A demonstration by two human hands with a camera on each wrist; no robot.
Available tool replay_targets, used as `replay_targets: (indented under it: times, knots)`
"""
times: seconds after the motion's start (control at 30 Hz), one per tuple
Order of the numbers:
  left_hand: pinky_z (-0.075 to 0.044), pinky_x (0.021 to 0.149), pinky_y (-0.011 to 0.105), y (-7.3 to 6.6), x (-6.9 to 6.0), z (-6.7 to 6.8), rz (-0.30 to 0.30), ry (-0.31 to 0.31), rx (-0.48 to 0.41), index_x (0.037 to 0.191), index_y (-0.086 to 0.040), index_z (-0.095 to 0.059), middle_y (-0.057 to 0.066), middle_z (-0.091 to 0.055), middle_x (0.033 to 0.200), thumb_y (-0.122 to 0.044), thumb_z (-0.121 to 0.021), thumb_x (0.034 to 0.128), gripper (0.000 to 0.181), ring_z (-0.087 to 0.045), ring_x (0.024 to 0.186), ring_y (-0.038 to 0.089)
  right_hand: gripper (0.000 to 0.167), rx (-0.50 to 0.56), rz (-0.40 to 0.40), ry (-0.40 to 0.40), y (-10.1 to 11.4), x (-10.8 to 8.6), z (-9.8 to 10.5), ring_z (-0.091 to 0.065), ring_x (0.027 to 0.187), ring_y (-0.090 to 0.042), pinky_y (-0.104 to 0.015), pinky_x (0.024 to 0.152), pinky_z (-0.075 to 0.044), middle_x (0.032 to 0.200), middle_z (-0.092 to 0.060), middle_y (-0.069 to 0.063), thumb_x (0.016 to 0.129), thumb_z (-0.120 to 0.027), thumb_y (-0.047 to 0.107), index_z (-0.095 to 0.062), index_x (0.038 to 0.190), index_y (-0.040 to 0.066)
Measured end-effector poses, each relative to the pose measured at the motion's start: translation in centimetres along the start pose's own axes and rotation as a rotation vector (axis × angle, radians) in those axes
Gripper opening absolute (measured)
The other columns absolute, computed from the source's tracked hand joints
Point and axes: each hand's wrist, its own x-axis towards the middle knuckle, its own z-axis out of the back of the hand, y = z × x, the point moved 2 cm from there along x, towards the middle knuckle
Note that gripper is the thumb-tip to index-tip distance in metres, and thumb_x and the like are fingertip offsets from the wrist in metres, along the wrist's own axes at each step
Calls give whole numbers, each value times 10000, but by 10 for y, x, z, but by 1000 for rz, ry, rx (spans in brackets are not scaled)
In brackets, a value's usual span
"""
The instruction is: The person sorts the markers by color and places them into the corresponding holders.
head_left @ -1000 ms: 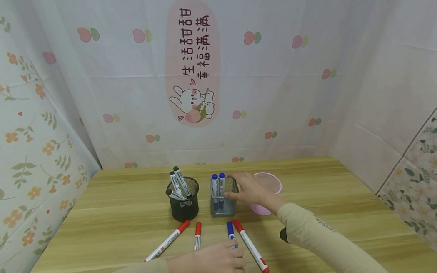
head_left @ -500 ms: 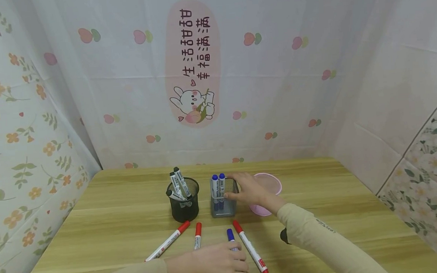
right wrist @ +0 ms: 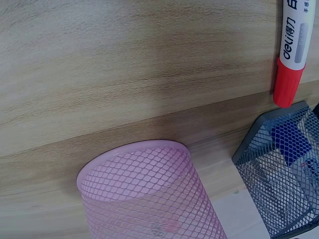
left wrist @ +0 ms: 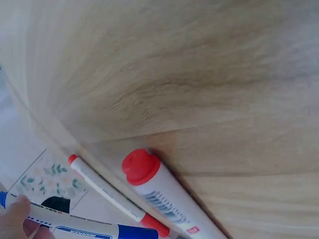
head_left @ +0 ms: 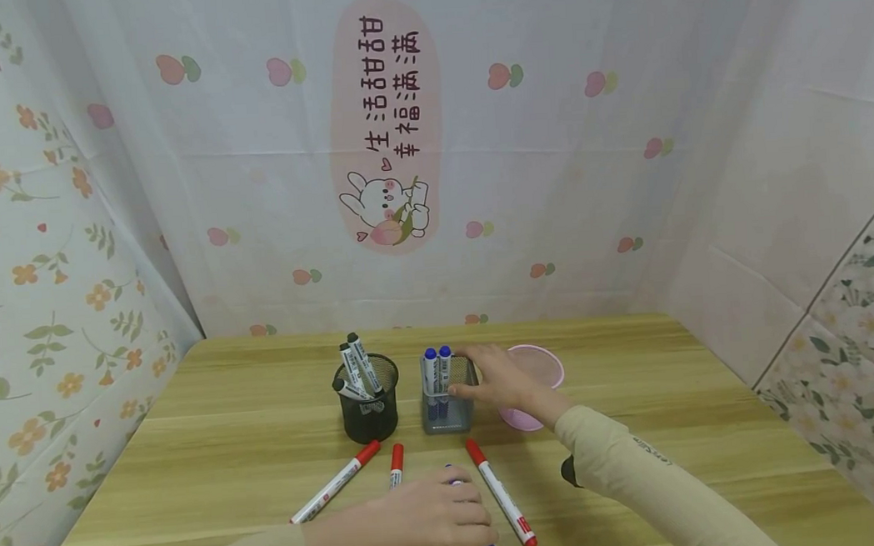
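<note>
My left hand (head_left: 422, 520) pinches a blue whiteboard marker (left wrist: 84, 226). In the head view my fingers cover most of it, and one blue end pokes out below them. The left wrist view has it raised off the table. Further back, my right hand (head_left: 504, 382) grips the right side of a grey mesh pen holder (head_left: 446, 424), its thumb at the front. Two blue-capped markers (head_left: 431, 373) stand upright in that holder. Red markers lie around my left hand: one red marker (head_left: 501, 494) to its right, another (head_left: 396, 467) partly under it, a third (head_left: 335, 484) further left.
A round black mesh holder (head_left: 369, 421) with several black-capped markers stands left of the grey one. On the right, a pink mesh holder (right wrist: 149, 194) stands partly behind my right hand. A wooden table (head_left: 227, 403) carries everything; patterned curtains (head_left: 551, 174) enclose its back and sides.
The blue marker lay flat under my left hand; it has shifted, tilted and come up off the table in the fingers. My right hand has kept its place at the grey pen holder.
</note>
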Motion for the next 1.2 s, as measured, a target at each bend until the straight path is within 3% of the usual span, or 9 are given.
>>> replay_targets:
  times: [0.27,0.6,1.2]
  knots:
    - [-301,923,214,4,-6,14,33,-132,-1,1010,-188,-618,-117,-586,938,-241,-543,877,162,-498,913,45,574,3,16,-6,1,0,1,-456,1083,-317,-439,907,-333,1137,-541,-138,783,-654,329,-476,1212,-9]
    - [-303,913,199,4,-7,27,55,-186,-20,983,-174,-640,-117,-604,917,-270,-537,882,174,-496,872,26,570,-1,12,-20,0,1,1,-469,1062,-299,-431,890,-350,1121,-547,-110,779,-659,323,-478,1213,0]
    - [-341,885,209,14,2,60,151,-379,-179,946,-139,-616,-86,-603,888,-248,-662,793,194,-520,866,24,579,9,-3,4,1,0,1,-445,1092,-324,-455,902,-332,1151,-532,-134,785,-653,334,-467,1223,5]
